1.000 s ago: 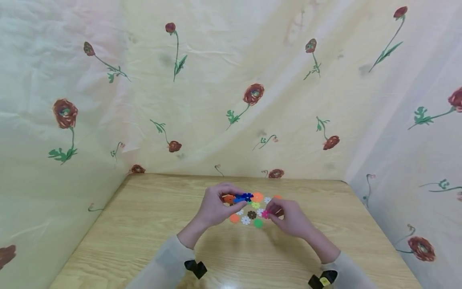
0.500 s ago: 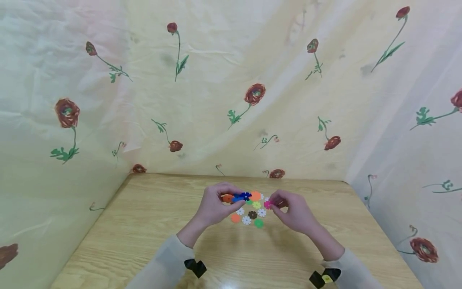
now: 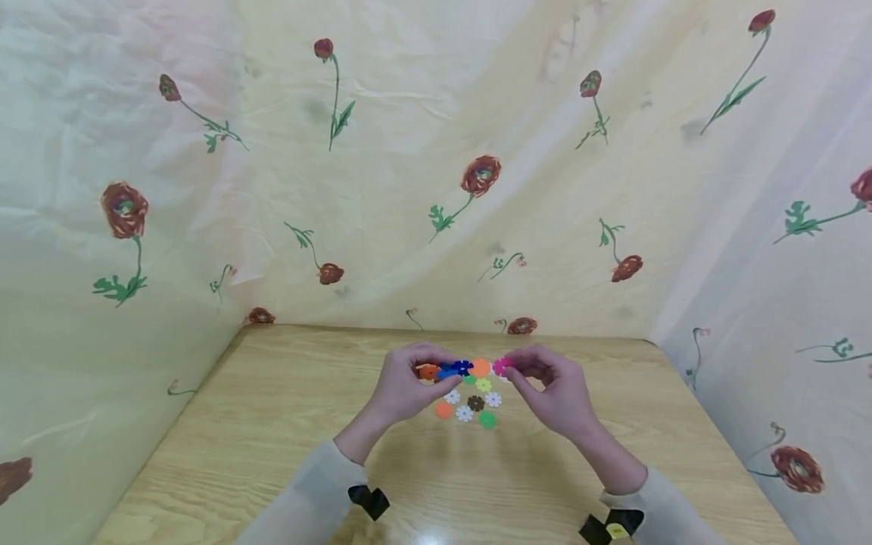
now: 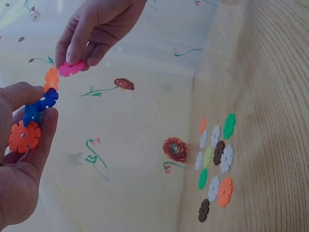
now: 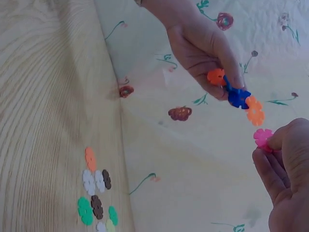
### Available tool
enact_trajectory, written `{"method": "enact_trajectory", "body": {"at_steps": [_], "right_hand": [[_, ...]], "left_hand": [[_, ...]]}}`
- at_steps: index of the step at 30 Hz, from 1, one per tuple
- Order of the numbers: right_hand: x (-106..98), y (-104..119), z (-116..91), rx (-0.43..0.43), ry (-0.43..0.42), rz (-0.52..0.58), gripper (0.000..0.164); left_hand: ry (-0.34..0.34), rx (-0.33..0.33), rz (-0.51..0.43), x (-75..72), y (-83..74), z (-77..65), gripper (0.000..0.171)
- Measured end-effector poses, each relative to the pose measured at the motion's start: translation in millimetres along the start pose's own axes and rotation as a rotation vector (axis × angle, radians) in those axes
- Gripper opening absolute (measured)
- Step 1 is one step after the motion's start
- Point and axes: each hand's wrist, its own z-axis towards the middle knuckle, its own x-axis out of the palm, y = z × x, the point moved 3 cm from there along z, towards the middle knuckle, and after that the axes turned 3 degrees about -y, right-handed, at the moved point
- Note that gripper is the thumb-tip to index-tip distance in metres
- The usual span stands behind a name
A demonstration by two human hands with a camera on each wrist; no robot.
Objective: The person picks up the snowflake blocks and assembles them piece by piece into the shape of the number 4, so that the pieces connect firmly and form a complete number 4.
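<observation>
My left hand [image 3: 407, 387] grips a short chain of joined plastic snowflake discs above the table. An orange-red disc [image 4: 24, 137] sits at the palm end, blue discs [image 5: 238, 98] lie in the middle, and a light orange disc [image 5: 255, 112] sticks out past the fingertips. Between thumb and fingers, my right hand [image 3: 557, 390] pinches a pink snowflake disc [image 5: 262, 137]. The pink disc faces the free edge of the light orange one, with a small gap visible in the right wrist view. Fingers partly cover the blue discs.
Several loose discs lie on the wooden table [image 3: 306, 446] below the hands, among them a brown disc [image 3: 475, 403], a green disc [image 3: 487, 419] and an orange disc [image 4: 225, 192]. Flower-print cloth [image 3: 381, 227] surrounds the table at the back and sides.
My right hand has raised the pink disc from over the loose discs up to the light orange end of the chain. The left hand has stayed almost still with its chain.
</observation>
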Motion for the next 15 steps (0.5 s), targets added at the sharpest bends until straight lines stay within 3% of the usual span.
{"method": "enact_trajectory", "body": {"at_steps": [5,15], "right_hand": [[1.3,5.6,1.3,0.031,0.006,0.062,0.025],[2.9,4.2,1.3,0.013,0.035,0.056,0.028]], "left_hand": [[-0.002,-0.003,0.013,-0.1,1.3,0.3,0.02],[-0.001,0.004,0.019,-0.3,0.2,0.3,0.019]]}}
